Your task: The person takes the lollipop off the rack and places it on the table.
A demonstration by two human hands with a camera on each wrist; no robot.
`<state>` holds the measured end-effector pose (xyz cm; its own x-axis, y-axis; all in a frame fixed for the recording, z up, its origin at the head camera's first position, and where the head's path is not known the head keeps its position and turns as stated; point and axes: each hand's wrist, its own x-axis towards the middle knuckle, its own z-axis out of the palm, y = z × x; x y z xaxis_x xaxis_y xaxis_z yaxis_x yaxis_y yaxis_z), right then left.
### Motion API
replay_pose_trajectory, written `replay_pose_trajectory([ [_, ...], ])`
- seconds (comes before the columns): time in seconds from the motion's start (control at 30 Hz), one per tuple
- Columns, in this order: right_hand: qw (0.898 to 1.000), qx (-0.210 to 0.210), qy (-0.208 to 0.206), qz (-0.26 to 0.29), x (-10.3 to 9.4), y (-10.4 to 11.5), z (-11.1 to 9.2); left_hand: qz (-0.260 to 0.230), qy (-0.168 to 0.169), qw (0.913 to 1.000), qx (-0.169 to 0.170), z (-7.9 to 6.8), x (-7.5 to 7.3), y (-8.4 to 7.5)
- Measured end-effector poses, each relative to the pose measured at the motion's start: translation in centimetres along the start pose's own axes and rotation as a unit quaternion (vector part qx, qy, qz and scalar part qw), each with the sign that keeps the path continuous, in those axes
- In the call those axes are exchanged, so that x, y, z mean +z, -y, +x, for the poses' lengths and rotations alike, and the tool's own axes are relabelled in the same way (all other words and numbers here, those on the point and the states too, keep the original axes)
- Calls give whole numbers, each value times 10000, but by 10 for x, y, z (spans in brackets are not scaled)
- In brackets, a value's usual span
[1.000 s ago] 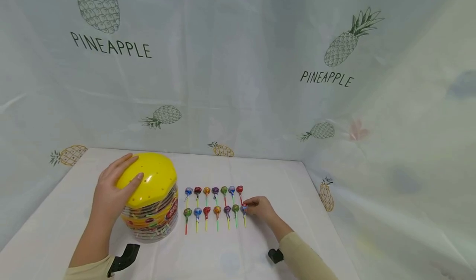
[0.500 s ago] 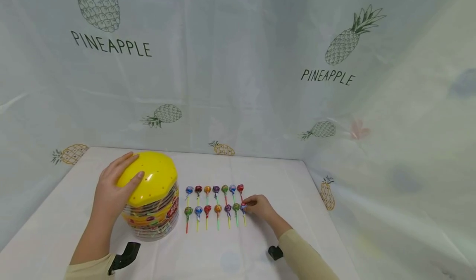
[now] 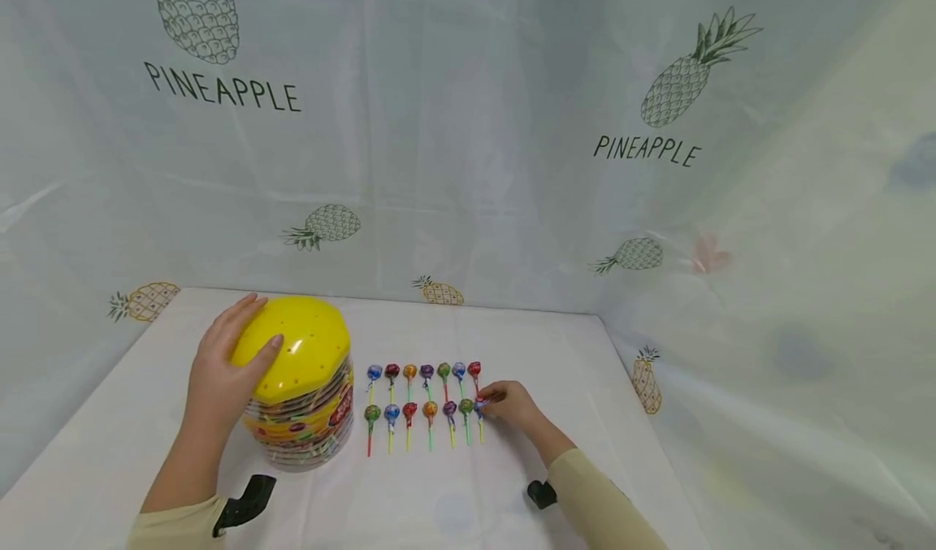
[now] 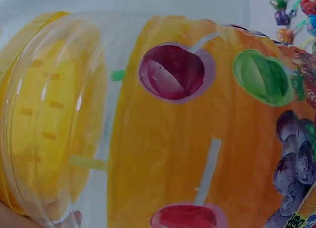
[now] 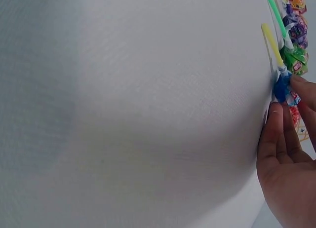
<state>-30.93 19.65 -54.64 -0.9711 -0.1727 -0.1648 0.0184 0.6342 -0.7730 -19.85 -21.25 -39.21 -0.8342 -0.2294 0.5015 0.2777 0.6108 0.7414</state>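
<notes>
My left hand (image 3: pixel 225 363) rests on the yellow lid (image 3: pixel 301 343) of a big clear plastic candy jar (image 3: pixel 310 424), fingers spread along its left edge and thumb on top. The left wrist view is mostly the jar's orange label (image 4: pixel 163 124) printed with fruit. At the right end of the front row, my right hand (image 3: pixel 510 404) pinches a blue-wrapped lollipop (image 5: pixel 282 87) by its head between thumb and fingers. Its yellow stick (image 5: pixel 270 43) points toward the person. Two rows of lollipops, with a green one (image 3: pixel 465 407) beside the held one, lie side by side on the table.
The jar stands left of the lollipop rows on a white-covered table (image 3: pixel 409 501). A pale curtain (image 3: pixel 468 127) printed with pineapples hangs behind and to the right. Black straps (image 3: pixel 249 503) sit at both wrists.
The whole head view has shifted slightly. Both hands stay in place, the left on the lid and the right at the last front-row lollipop.
</notes>
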Motion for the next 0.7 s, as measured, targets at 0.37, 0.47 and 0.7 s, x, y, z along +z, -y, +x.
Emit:
replay_pose_trajectory([
  [0.37,9999,-113,13,-24,-3,8,0,-159,-350,9990,209,-3,-8,0],
  [0.47,9999,-123,-14,-63,-8,9,-2,-84,-324,9986,402,-4,-14,1],
  [0.7,9985,-483,-215,-169,-35,20,-18,978,272,9893,1048,-1,-31,10],
])
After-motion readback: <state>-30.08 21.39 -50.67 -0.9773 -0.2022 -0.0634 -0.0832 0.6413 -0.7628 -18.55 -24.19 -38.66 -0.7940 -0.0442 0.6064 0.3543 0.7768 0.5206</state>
